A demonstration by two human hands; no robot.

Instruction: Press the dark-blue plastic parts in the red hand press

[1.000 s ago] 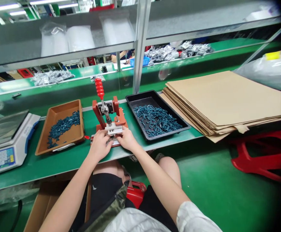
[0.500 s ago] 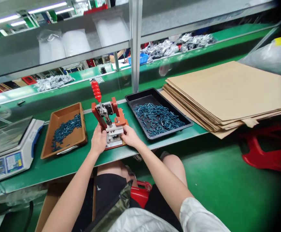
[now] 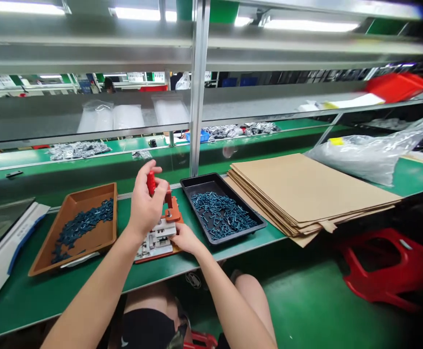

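L hand closed around the red handle of the toggle press, fingers wrapped tight for leverage. R hand open, fingers on the edge of the white jig, apparently bracing it; any part inside is hard to make out. Brown tray left of press, black tray right, both w/ teal parts within easy reach on the green tabletop.

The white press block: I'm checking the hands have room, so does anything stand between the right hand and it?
Nothing visible does. The right hand sits right against the right end of the white press block. The left hand, gripping the red lever, is off to the block's upper left, not between them.
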